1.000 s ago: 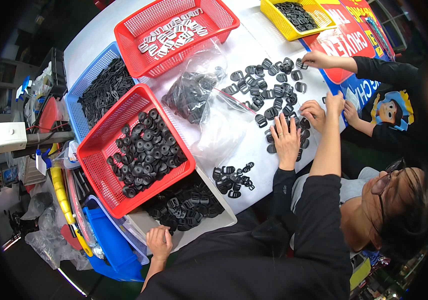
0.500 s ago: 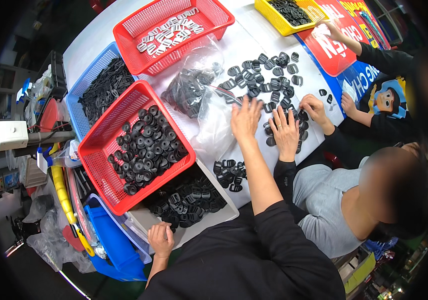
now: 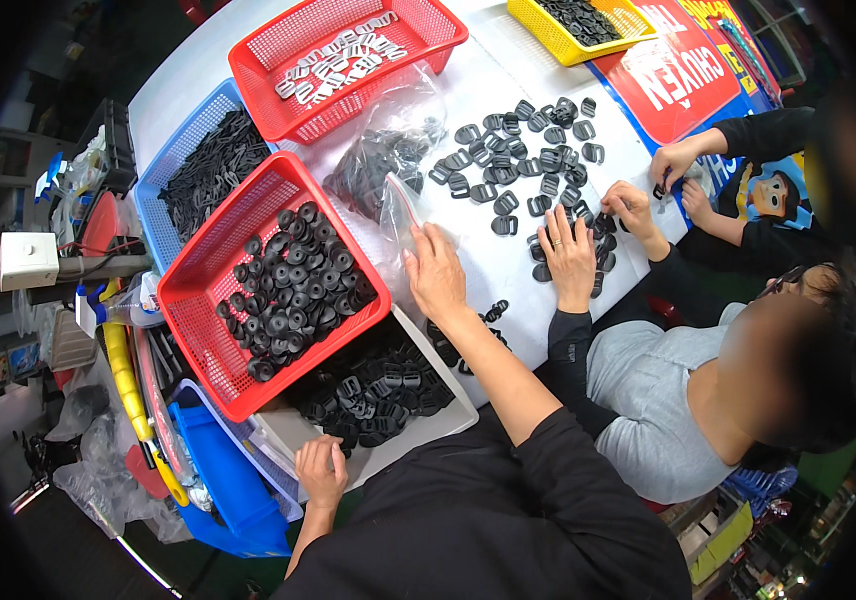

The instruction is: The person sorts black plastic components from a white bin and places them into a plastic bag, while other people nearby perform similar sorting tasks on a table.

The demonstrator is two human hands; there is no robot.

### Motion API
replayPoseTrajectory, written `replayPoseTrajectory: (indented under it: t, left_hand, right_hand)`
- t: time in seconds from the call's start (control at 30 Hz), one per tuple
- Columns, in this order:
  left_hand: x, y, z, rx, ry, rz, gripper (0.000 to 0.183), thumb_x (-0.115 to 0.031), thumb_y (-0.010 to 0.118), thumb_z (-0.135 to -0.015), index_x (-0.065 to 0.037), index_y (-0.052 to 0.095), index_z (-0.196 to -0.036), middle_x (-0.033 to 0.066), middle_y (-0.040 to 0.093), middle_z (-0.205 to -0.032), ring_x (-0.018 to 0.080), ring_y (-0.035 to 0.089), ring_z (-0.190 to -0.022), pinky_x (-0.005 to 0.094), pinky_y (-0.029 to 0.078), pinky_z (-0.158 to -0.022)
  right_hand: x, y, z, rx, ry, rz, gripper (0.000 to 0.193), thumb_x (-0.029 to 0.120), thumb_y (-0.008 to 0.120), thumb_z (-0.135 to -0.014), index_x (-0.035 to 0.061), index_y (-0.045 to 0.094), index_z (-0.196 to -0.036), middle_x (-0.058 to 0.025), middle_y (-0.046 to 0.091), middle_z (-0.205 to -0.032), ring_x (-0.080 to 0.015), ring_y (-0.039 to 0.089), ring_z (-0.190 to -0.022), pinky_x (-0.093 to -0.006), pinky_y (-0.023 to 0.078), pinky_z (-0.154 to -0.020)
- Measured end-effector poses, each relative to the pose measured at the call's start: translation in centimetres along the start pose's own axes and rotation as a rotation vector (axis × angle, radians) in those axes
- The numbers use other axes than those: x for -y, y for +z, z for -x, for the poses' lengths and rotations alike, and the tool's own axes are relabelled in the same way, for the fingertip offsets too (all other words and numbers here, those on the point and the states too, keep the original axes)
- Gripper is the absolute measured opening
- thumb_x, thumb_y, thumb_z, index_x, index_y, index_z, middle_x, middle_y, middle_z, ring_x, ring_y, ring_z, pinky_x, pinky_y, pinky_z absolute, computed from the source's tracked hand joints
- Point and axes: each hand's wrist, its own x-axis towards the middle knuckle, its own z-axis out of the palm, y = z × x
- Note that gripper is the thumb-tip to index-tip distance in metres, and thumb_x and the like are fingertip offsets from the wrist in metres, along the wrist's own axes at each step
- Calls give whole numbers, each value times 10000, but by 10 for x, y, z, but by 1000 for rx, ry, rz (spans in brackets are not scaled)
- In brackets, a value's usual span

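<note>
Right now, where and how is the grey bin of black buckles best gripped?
Probably by the near rim of the grey bin, from the person's side: that long edge is exposed, with the left hand beside its left end, while the red basket of discs overlaps the far side.

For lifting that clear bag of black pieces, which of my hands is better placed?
Probably your right hand: it is close to the bag. Your left hand is by the grey bin, with the red basket between it and the bag.
</note>
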Motion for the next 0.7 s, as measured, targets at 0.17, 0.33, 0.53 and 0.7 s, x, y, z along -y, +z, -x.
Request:
replayPoseTrajectory:
  t: [0.17, 0.33, 0.53, 0.7]
  left_hand:
    - [0, 1, -1, -5, 3, -2, 43, -47, 603, -796, -71, 633, -814, 63, 637, -832, 236, 598, -786, 353, 399, -679]
    - [0, 2, 1, -12, 4, -2, 41, -53, 596, -805, -70, 633, -809, 65, 636, -833, 238, 598, -786, 353, 398, -677]
    - [-2, 0, 2, -17, 10, 6, 44, -59, 589, -815, -65, 633, -812, 70, 638, -838, 246, 597, -786, 358, 398, -676]
    - [-1, 3, -1, -74, 45, 20, 70, -44, 572, -829, -60, 634, -801, 65, 640, -813, 232, 581, -725, 344, 389, -649]
  right_hand:
    - [-2, 3, 2, 14, -58, -37, 401, 222, 567, -899, 35, 528, -1251, -187, 489, -1315, -353, 469, -1224, -423, 397, -1015]
    - [5, -12, -1, 167, 39, -213, 373, 263, 534, -910, 62, 560, -1223, -156, 547, -1276, -330, 536, -1158, -407, 439, -965]
    - [15, -4, -5, 348, 48, -385, 393, 311, 487, -932, 84, 547, -1247, -184, 617, -1172, -359, 591, -1067, -422, 457, -929]
    - [12, 12, -12, 416, 24, -457, 401, 321, 478, -937, 93, 539, -1262, -190, 622, -1159, -369, 588, -1070, -432, 453, -926]
